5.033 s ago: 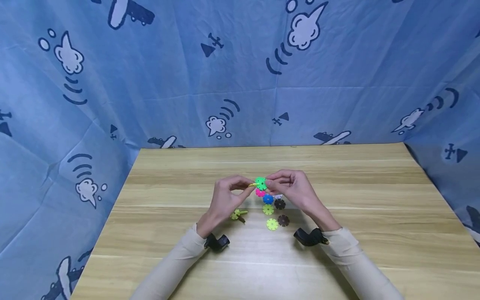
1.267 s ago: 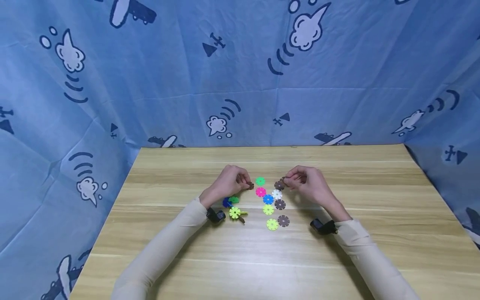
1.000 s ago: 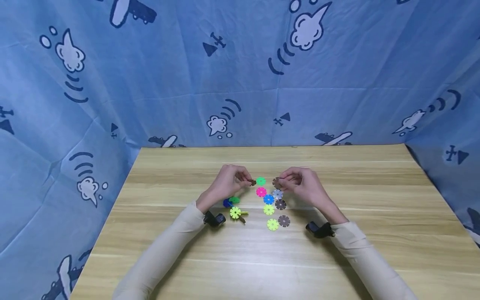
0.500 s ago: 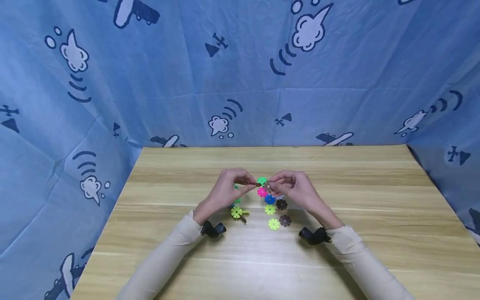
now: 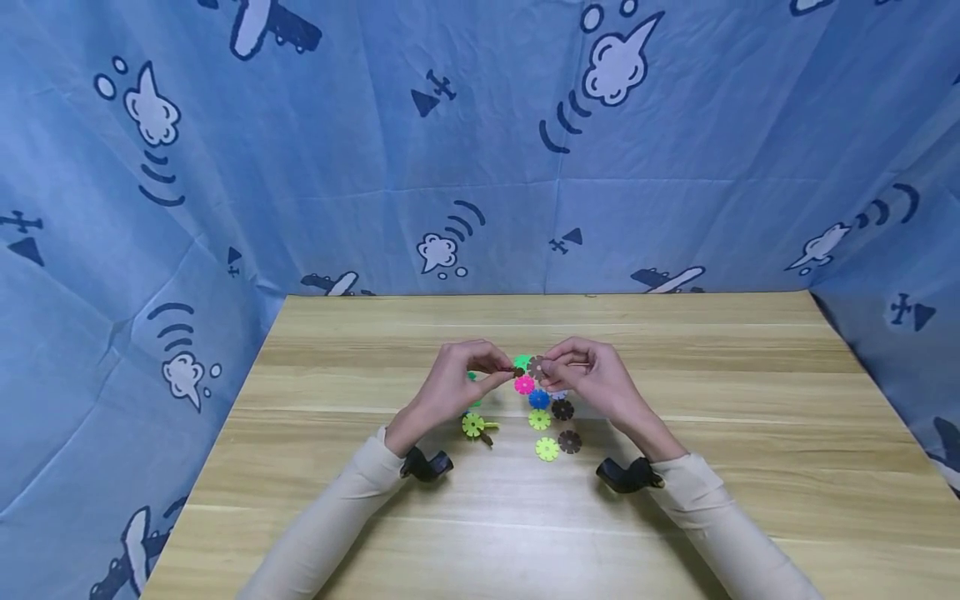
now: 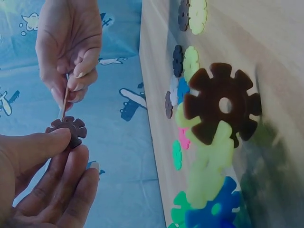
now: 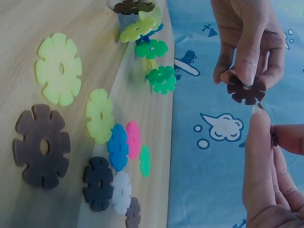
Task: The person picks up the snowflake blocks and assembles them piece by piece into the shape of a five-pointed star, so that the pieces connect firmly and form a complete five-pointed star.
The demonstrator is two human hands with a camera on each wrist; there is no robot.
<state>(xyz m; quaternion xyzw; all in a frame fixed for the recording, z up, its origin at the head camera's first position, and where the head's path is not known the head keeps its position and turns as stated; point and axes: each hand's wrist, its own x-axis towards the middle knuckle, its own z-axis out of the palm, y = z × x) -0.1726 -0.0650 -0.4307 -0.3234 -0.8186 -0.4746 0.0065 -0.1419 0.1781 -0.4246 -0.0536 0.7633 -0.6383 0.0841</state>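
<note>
1 blue printed cloth (image 5: 480, 125) surrounds our wooden table (image 5: 495, 550), and above that table we hold 2 hands close together. Our left hand (image 5: 452, 379) pinches the left brown disc (image 6: 77, 129) and our right hand (image 5: 588, 372) the right brown disc (image 5: 535, 367), each closed thumb-to-fingers with no gap to spare.

Below, on the left, sit joined discs (image 5: 473, 426) in yellow, brown, green and blue; we cannot tell if they form 1 cluster or several. To their right we count 9 loose discs lying flat, the black disc (image 5: 563, 409) and pink disc (image 5: 524, 385) among them.

The held pair is off the table — 1 facing the left wrist view, the other edge-on to it — with rims touching or nearly so. We judge this the joining step; whether the slots have engaged, we cannot tell. Our next move seems to call for lining up 2 slots, keeping fingertips clear of them, then pushing evenly.
</note>
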